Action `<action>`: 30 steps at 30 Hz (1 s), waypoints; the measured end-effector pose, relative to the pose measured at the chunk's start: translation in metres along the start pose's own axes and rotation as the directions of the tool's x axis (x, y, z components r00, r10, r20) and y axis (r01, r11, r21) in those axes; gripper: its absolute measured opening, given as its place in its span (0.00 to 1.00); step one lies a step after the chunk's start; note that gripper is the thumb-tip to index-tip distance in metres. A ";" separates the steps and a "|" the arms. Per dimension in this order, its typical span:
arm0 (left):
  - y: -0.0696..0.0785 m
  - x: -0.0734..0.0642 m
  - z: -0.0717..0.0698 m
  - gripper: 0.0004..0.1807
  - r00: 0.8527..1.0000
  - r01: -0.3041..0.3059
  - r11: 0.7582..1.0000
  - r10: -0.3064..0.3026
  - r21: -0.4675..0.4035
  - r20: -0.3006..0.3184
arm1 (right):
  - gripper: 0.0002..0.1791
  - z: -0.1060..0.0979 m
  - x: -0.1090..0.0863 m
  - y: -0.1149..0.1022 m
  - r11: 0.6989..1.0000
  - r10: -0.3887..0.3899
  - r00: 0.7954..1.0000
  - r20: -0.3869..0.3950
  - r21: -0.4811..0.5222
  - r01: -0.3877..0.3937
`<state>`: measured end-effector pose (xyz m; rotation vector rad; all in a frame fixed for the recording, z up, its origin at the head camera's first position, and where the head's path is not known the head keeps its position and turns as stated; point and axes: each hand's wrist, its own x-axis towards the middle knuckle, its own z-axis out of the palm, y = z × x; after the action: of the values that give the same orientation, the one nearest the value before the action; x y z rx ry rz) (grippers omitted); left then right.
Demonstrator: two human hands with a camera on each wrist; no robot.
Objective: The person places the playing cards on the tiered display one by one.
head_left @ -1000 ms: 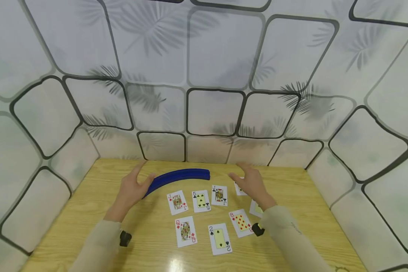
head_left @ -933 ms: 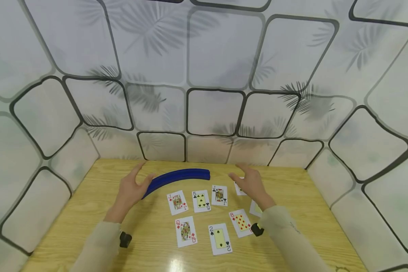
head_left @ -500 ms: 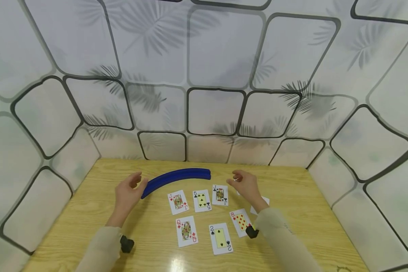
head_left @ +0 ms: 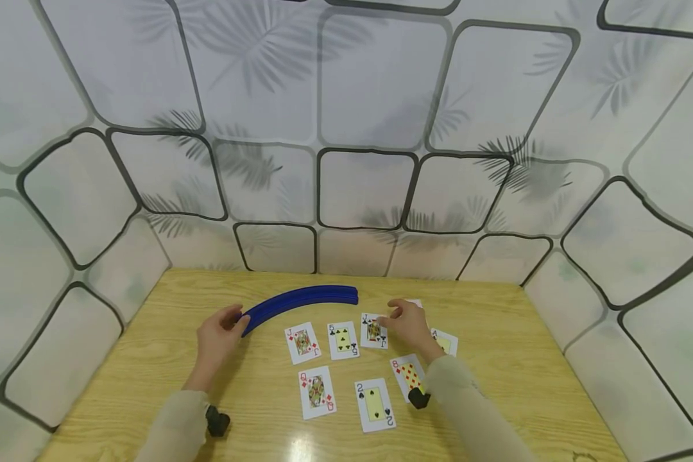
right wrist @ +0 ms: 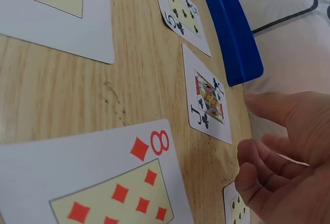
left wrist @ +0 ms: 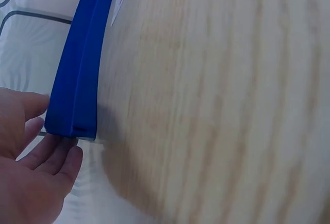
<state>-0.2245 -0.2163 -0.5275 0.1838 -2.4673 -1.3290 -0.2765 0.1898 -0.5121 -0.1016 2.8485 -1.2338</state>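
Note:
A curved blue card holder (head_left: 300,298) lies at the back of the wooden table. At its left end my left hand (head_left: 216,340) has curled fingers and thumb around the end, as the left wrist view shows with the hand (left wrist: 38,152) against the blue bar (left wrist: 80,79). My right hand (head_left: 410,327) hovers above the cards, loosely curled and holding nothing. Its thumb overlaps the edge of the jack of clubs (head_left: 374,339) in the head view. In the right wrist view that hand (right wrist: 289,146) is apart from the jack of clubs (right wrist: 209,97).
Other cards lie face up: jack of diamonds (head_left: 302,343), five of clubs (head_left: 343,340), queen of diamonds (head_left: 317,393), two of spades (head_left: 375,405), eight of diamonds (head_left: 406,372) and an ace (head_left: 447,342). Another card (head_left: 418,303) is mostly behind my right hand. Patterned walls enclose the table.
Both hands have gone from spread to curled fingers. My right hand has come lower and slightly left, uncovering more of the ace. My left fingers have drawn in at the holder's end.

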 end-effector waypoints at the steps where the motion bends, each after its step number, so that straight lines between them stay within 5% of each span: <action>1: -0.001 -0.001 0.000 0.19 1.000 0.003 1.000 -0.003 0.010 0.005 | 0.32 0.001 0.000 0.000 1.000 -0.005 1.000 0.007 -0.007 0.005; 8: -0.007 -0.002 0.001 0.21 0.997 0.040 0.998 -0.044 0.056 0.063 | 0.36 0.008 -0.003 -0.003 0.997 0.003 0.998 0.059 -0.074 0.001; 18: -0.011 -0.003 0.001 0.18 0.996 0.058 0.998 -0.059 0.025 0.064 | 0.42 0.011 -0.007 -0.003 0.985 0.040 0.995 0.087 -0.172 -0.024; 30: -0.018 -0.001 0.003 0.17 0.996 0.070 0.997 -0.071 0.010 0.045 | 0.36 0.012 -0.007 -0.002 0.984 0.013 0.995 0.098 -0.181 0.005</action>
<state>-0.2252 -0.2231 -0.5440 0.2478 -2.5262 -1.3657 -0.2687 0.1799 -0.5185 -0.1572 2.8655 -0.9381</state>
